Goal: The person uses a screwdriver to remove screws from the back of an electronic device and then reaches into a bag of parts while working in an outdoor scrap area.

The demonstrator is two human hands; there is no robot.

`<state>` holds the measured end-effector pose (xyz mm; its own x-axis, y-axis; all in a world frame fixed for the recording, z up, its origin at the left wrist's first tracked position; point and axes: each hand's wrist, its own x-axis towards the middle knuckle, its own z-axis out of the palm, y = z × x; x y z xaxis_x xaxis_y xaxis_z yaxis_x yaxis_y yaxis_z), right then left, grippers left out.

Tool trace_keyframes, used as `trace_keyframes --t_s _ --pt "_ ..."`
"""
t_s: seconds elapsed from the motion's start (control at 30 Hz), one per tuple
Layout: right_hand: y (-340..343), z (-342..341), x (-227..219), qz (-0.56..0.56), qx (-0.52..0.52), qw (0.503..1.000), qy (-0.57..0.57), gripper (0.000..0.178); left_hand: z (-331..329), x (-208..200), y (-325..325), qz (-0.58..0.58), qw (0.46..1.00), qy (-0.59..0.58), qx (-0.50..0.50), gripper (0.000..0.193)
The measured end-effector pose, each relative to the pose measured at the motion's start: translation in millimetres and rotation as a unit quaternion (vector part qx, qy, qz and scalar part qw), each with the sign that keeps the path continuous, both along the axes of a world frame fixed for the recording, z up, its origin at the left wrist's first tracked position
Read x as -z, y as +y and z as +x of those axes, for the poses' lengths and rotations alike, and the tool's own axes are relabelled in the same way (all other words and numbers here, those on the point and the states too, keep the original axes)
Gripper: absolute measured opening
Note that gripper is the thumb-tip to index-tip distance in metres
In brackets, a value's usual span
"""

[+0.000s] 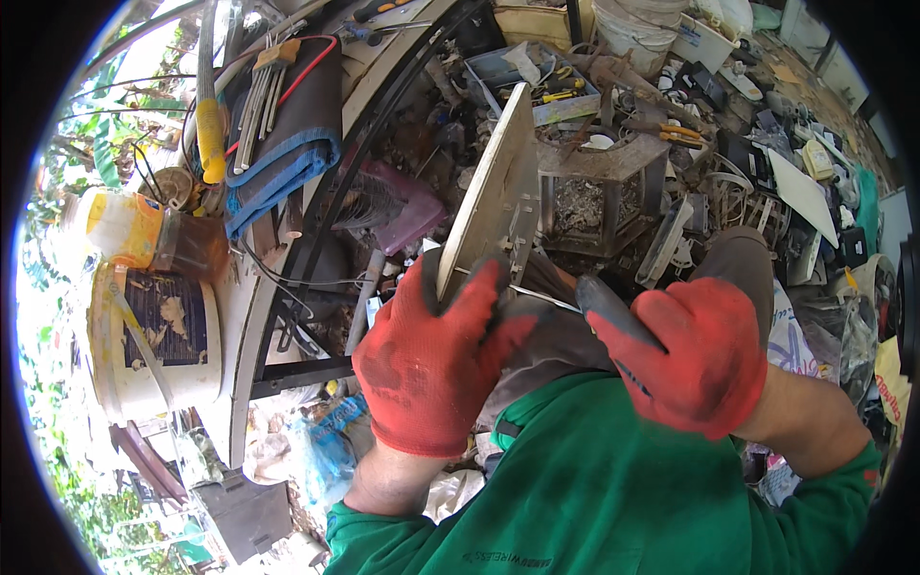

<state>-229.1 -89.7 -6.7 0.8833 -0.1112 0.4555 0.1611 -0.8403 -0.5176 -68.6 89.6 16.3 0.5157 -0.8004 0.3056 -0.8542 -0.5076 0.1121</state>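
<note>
My left hand (422,359), in a red glove with dark fingertips, grips the lower end of a flat pale panel (491,187). The panel stands on edge, tilted, and its greyish right face carries small metal fittings. Closed round a screwdriver (548,297) is my right hand (695,355), gloved the same way. Its thin metal shaft points left toward the panel's lower end; whether the tip touches a screw is hidden by my left fingers. The screwdriver's handle is mostly covered by my right fist.
Beyond my knees stands a rusty metal-framed box (599,206) amid scattered scrap. A grey tray (565,107) with tools lies farther back. At left, a table edge (251,321) bears a folded dark cloth (311,115) and a white bucket (206,335). A pliers pair (676,132) has orange handles.
</note>
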Motion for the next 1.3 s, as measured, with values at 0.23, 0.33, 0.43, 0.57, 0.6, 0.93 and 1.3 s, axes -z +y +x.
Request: trace_keyframes --t_s 0.23,0.33,0.43,0.57,0.6,0.93,1.3 --pt "-2 -3 -32 0.643 0.064 0.719 0.256 0.037 -5 2 5 0.019 0.999 -0.022 -0.025 0.048" --pt "0 -9 -21 0.662 0.038 0.696 0.275 0.035 -8 1 4 0.021 1.000 -0.014 0.000 0.048" --pt "2 -16 -11 0.197 0.008 0.972 0.132 0.040 -9 0 3 0.030 0.999 -0.020 0.008 0.049" --pt "5 -17 8 0.085 0.003 0.996 -0.009 0.042 -7 6 1 0.037 0.997 -0.065 0.000 0.050" --pt "6 -16 13 0.137 0.005 0.990 -0.023 0.041 -7 8 1 0.040 0.996 -0.085 -0.004 0.050" --pt "-7 -31 -13 0.530 0.002 0.812 0.245 0.040 -16 6 1 0.061 0.994 -0.082 0.027 0.047" --pt "-19 -32 -13 0.789 -0.057 0.560 0.246 0.049 -17 4 4 0.058 0.997 -0.051 -0.009 0.054"
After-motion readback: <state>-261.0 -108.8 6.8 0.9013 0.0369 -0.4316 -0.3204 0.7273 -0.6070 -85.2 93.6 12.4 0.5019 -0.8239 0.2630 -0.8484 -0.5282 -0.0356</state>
